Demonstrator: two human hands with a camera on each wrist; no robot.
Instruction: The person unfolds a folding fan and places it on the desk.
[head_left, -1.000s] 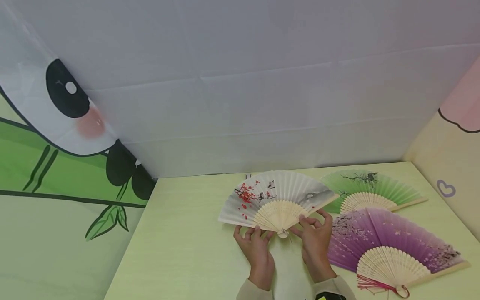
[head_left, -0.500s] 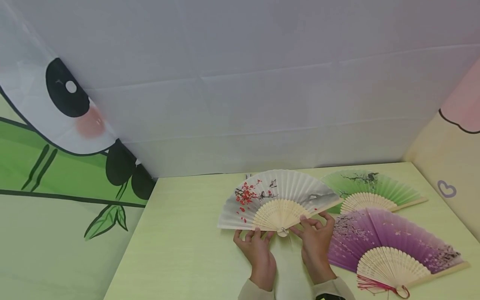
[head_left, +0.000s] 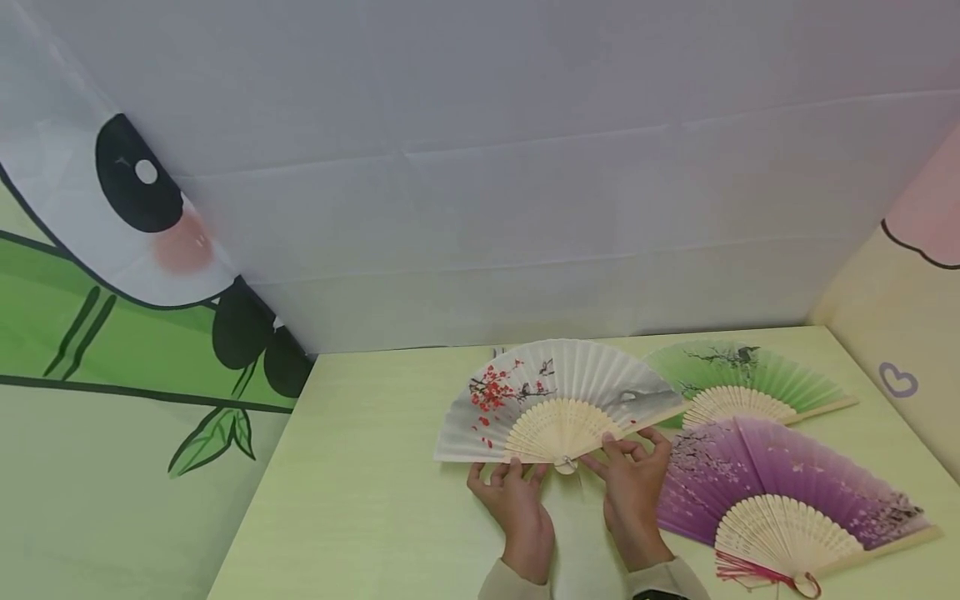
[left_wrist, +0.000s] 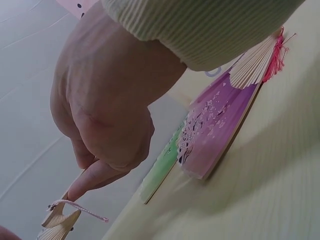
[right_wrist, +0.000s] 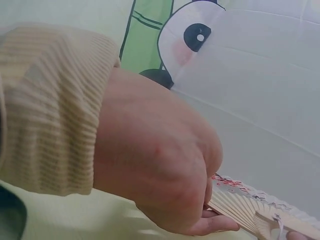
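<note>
A white folding fan (head_left: 564, 387), painted with red blossoms, small birds and a grey hill, is spread wide above the table. My left hand (head_left: 519, 517) pinches its left guard stick close to the pivot, thumb on the front side. On the other edge, the right guard stick is pinched by my right hand (head_left: 636, 492). Carved pale ribs (right_wrist: 240, 207) run to the pivot in the right wrist view. A short pale cord (left_wrist: 82, 209) hangs from the pivot in the left wrist view. The fingers behind the fan are partly hidden.
An open purple folding fan (head_left: 780, 467) with a red tassel (head_left: 753, 568) lies at the right of the pale table (head_left: 360, 475). Behind it lies an open green fan (head_left: 787, 375), overlapped by the white one. A grey-white cloth wall (head_left: 525, 208) closes off the back.
The white fan has spread slightly wider: its left edge has dropped a little and its right tip has shifted rightward. Both hands keep their pinch. The other fans stay put.
</note>
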